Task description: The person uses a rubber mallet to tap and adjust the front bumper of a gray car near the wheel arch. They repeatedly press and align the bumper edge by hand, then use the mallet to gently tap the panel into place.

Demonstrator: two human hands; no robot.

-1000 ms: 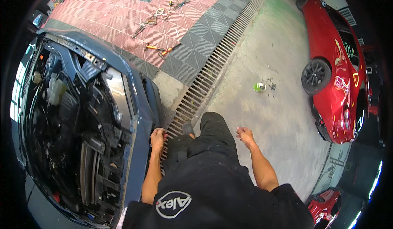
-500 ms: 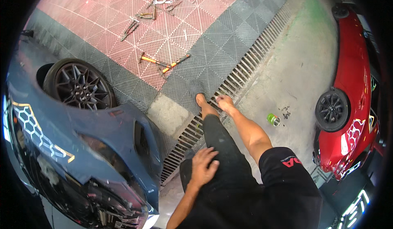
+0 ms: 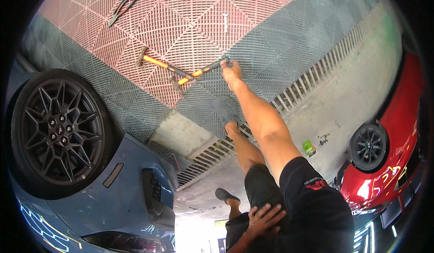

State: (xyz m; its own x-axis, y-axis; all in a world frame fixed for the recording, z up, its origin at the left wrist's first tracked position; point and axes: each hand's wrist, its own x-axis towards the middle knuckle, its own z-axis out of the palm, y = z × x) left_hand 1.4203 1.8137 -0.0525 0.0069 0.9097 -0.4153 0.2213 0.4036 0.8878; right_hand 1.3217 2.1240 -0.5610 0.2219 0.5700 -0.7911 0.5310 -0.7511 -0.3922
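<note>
My right hand point(image 3: 232, 75) reaches down to the mat, with its thumb and fingers closed about the black grip end of a hammer point(image 3: 199, 74). That hammer has an orange and black handle and still lies on the floor, its head toward the bare concrete square. A second hammer point(image 3: 156, 61), also orange and black, lies across it, its head farther left. My left hand point(image 3: 263, 220) rests on my thigh with the fingers spread, holding nothing.
A blue-grey car bumper point(image 3: 113, 198) and a black wheel point(image 3: 61, 128) stand at left, a red car point(image 3: 384, 176) at right. Pliers point(image 3: 123, 8) and a wrench point(image 3: 225, 22) lie on the red mat. A drain grate point(image 3: 289, 97) crosses the floor; a green can point(image 3: 308, 148) lies beyond it.
I have bent lower and nearer the tools. My right hand has moved from beside my foot, forward to the hammer's grip. My left hand remains on my leg.
</note>
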